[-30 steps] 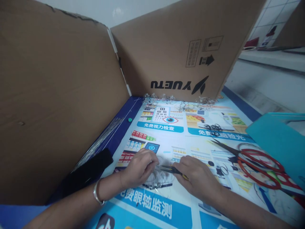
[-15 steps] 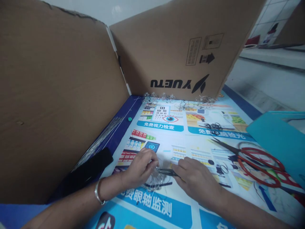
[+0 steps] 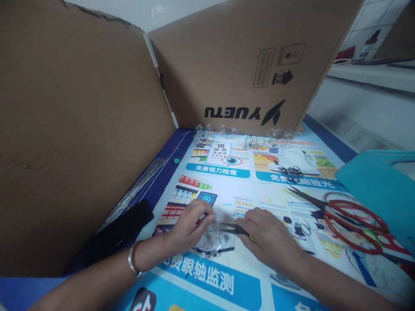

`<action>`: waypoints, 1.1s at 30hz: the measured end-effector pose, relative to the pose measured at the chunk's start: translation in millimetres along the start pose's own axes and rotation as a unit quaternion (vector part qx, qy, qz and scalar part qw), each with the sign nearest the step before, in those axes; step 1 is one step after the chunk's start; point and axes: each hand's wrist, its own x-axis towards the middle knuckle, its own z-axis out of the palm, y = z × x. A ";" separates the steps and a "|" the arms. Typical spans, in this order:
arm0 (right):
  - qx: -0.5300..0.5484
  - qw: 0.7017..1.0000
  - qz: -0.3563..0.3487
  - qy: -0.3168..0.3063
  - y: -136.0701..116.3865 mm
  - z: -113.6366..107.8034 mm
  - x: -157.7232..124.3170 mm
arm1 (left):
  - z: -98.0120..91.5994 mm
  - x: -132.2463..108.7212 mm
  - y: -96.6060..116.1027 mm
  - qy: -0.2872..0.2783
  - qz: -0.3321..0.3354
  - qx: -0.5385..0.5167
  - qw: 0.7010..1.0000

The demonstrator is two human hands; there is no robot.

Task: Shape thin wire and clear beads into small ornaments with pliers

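My left hand (image 3: 194, 223), with a silver bangle at the wrist, pinches a fine wire piece with clear beads (image 3: 210, 242). Its loops hang below my fingertips over the printed table sheet (image 3: 246, 276), and its exact form is hard to make out. In my right hand (image 3: 267, 235) is a pair of pliers (image 3: 232, 228) with dark jaws and a bit of yellow handle showing. The jaws point left at my left fingertips and stand slightly apart, just beside the wire. Most of the plier handles are hidden in my fist.
Red-handled scissors (image 3: 353, 222) lie to the right, before a teal case (image 3: 382, 185). Black wire coils (image 3: 290, 171) sit farther back. Clear beaded pieces (image 3: 223, 130) line the cardboard wall (image 3: 233, 77). At left are a black object (image 3: 123, 226), thin wires (image 3: 138, 183) and a green lump (image 3: 177, 161).
The plier jaws have parted and drawn slightly right, away from my left fingertips. My left hand stays almost in place, still pinching the beaded wire.
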 end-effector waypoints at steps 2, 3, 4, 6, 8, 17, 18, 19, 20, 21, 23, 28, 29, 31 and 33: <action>-0.003 1.000 0.012 0.003 5.5 -0.9 0.3 | -0.9 1.5 -1.9 0.008 0.006 0.009 1.000; -0.007 1.000 0.015 0.004 7.8 -1.2 0.3 | -1.3 2.3 -2.8 0.010 0.008 0.015 1.000; -0.011 1.000 0.016 0.004 9.5 -1.3 0.2 | -1.7 3.0 -3.5 0.011 0.010 0.020 1.000; -0.017 1.000 0.010 0.007 11.5 -1.1 -0.3 | -2.1 3.9 -4.4 0.015 0.013 0.029 0.999; -0.016 1.000 -0.006 0.017 11.7 -0.5 -0.9 | -2.3 4.3 -4.6 0.022 0.015 0.036 0.999; -0.024 1.000 -0.013 -0.013 8.7 -2.6 1.8 | -2.8 8.0 -2.7 0.027 0.008 0.018 0.999; -0.041 0.999 -0.010 -0.020 9.7 -2.9 2.6 | -2.7 8.5 -3.0 0.028 0.003 0.017 0.999; -0.059 0.998 -0.007 -0.027 11.1 -3.0 3.3 | -2.5 9.0 -3.4 0.027 -0.002 0.015 1.000; -0.076 0.997 -0.003 -0.033 12.9 -2.9 4.0 | -2.2 9.4 -3.9 0.025 -0.009 0.014 1.000; -0.089 0.995 -0.001 -0.036 14.9 -2.6 4.5 | -1.8 9.7 -4.6 0.022 -0.018 0.012 1.000; -0.112 0.993 0.003 -0.032 18.7 -1.6 5.3 | -0.7 9.9 -5.9 0.011 -0.036 0.006 0.999; -0.131 0.991 0.007 -0.014 21.5 -0.5 6.6 | 1.1 8.9 -8.4 -0.022 -0.067 0.000 0.998; -0.127 0.992 0.003 -0.010 21.1 -0.8 6.8 | 0.7 8.8 -8.6 -0.027 -0.071 -0.001 0.997; -0.118 0.993 -0.008 0.005 19.7 -1.8 6.7 | -1.2 9.0 -8.9 -0.032 -0.077 0.001 0.997; -0.103 0.994 -0.029 0.029 17.8 -3.3 6.0 | -4.7 10.0 -9.0 -0.028 -0.082 0.003 0.996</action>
